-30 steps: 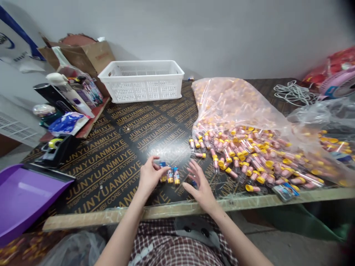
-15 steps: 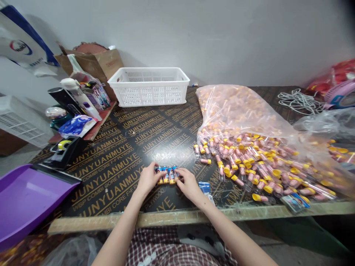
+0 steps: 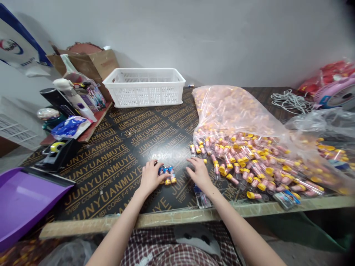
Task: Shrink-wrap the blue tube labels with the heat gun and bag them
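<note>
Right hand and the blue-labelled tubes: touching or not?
Apart. The head view shows a strip of bare printed board between the right hand's fingertips and the nearest blue-labelled tube.

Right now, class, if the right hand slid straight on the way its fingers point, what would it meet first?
Probably the white basket: from the right hand, the line crosses bare tabletop first. Hand height and exact aim are hard to judge here.

Blue labels and yellow caps are brightening the small tubes (image 3: pixel 166 175), while gold lettering is patterning the black tabletop (image 3: pixel 111 162) beside a purple dustpan (image 3: pixel 30 203).
</note>
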Motion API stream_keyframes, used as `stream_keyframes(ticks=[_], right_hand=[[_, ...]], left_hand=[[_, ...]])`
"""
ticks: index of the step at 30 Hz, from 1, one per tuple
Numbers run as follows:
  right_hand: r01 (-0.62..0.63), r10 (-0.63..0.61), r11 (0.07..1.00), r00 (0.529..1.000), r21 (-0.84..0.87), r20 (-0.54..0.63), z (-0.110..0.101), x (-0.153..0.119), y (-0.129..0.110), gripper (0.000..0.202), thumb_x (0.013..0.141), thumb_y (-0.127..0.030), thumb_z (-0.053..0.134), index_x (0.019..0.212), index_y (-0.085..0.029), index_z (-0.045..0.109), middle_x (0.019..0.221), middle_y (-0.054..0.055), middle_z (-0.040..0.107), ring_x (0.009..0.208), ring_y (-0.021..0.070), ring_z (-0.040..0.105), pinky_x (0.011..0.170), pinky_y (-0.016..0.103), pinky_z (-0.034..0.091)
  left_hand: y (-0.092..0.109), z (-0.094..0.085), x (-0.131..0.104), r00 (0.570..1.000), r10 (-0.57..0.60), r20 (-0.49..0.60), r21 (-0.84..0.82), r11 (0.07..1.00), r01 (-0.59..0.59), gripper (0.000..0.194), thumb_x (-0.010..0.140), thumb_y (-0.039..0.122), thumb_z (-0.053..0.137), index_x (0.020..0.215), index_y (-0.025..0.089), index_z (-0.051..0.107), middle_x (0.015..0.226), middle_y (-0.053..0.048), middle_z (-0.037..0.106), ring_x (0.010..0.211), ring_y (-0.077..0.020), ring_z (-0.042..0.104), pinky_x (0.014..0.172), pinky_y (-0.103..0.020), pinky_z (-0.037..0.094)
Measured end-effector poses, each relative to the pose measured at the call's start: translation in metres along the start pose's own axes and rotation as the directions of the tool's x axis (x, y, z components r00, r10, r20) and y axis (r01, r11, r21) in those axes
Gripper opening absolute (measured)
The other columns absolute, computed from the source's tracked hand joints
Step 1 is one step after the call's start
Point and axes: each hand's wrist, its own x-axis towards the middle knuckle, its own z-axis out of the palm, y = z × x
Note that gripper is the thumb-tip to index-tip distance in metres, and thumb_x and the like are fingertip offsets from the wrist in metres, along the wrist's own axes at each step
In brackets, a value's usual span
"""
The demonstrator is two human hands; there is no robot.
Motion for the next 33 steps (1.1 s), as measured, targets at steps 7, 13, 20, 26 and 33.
stream_keyframes(ticks=[7,13,20,26,33], right_hand=[[-0.063,0.108,0.915,0.990,-0.397,0.090,-0.020,0.002,0.045,0.036,0.083,-0.012,0.046,0.116,-0.021,0.057,0.100,0.010,0.061,0.098,0.0255,0.049,0.084,0.039,0.038],[-0.100,0.111,0.981,0.992,-0.167,0.056,-0.033,-0.014,0.047,0.040,0.086,-0.013,0.038,0.123,-0.017,0.052,0.095,0.010,0.055,0.086,0.0212,0.056,0.078,0.034,0.044],[-0.116,0.128,0.983,0.988,0.141,-0.082,-0.069,-0.071,0.040,0.035,0.084,-0.020,0.046,0.119,-0.018,0.050,0.108,0.009,0.057,0.100,0.0212,0.055,0.089,0.036,0.042],[-0.228,0.268,0.941,0.953,0.250,-0.138,-0.077,-0.107,0.035,0.013,0.085,-0.027,0.049,0.092,-0.018,0.056,0.090,0.006,0.061,0.084,0.0192,0.057,0.075,0.031,0.046],[-0.188,0.268,0.929,0.936,0.320,-0.227,-0.075,-0.113,0.030,0.013,0.084,-0.026,0.053,0.089,-0.019,0.063,0.095,0.007,0.059,0.091,0.0198,0.057,0.078,0.031,0.046]], left_hand=[[0.032,0.001,-0.005,0.980,-0.022,-0.195,-0.035,0.999,0.016,0.041,0.078,0.045,0.057,0.111,0.022,0.059,0.122,-0.012,0.051,0.110,-0.0273,0.045,0.088,-0.040,0.037],[0.110,0.038,-0.024,0.982,0.174,0.075,-0.264,0.953,-0.149,0.021,0.076,0.036,0.062,0.087,0.018,0.065,0.085,-0.006,0.063,0.084,-0.0206,0.054,0.074,-0.031,0.040],[0.122,0.058,-0.025,0.986,0.042,0.164,-0.325,0.946,0.013,0.007,0.074,0.020,0.062,0.068,0.018,0.058,0.071,-0.002,0.062,0.068,-0.0147,0.055,0.062,-0.023,0.033],[0.122,0.056,-0.030,0.988,0.086,0.129,-0.243,0.969,-0.053,0.006,0.079,0.018,0.054,0.075,0.019,0.058,0.070,-0.002,0.060,0.068,-0.0153,0.055,0.062,-0.024,0.032],[0.126,0.051,-0.035,0.987,0.161,-0.014,-0.333,0.930,-0.156,0.007,0.074,0.018,0.057,0.068,0.018,0.055,0.079,-0.003,0.057,0.080,-0.0178,0.051,0.070,-0.027,0.036]])
